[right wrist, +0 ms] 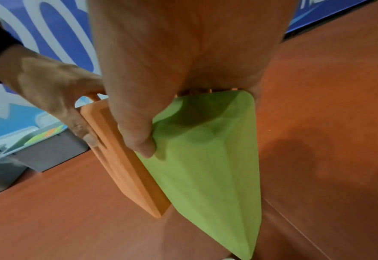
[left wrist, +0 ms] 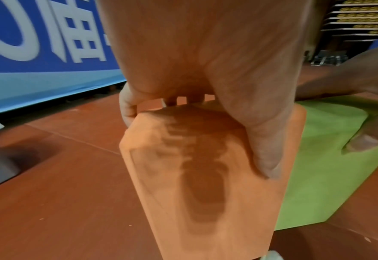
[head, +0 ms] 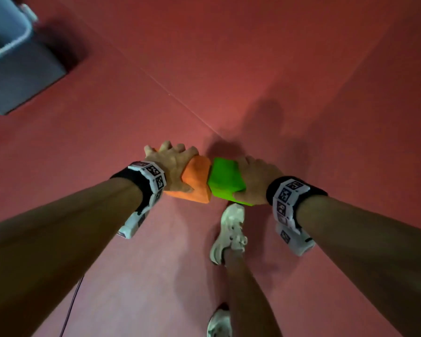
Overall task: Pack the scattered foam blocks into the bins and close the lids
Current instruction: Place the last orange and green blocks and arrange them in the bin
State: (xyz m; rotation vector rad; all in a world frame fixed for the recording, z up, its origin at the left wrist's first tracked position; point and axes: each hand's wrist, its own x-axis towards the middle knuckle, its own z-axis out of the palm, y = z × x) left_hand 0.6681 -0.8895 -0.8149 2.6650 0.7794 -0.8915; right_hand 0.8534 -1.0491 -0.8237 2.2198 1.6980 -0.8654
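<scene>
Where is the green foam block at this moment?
In the head view the green foam block is near centre, gripped by the right hand, side by side with the orange foam block in the left hand, above the red floor.

Red floor [head: 253, 57] – white sneakers [head: 230, 232], blue banner [left wrist: 38, 44] behind.
</scene>
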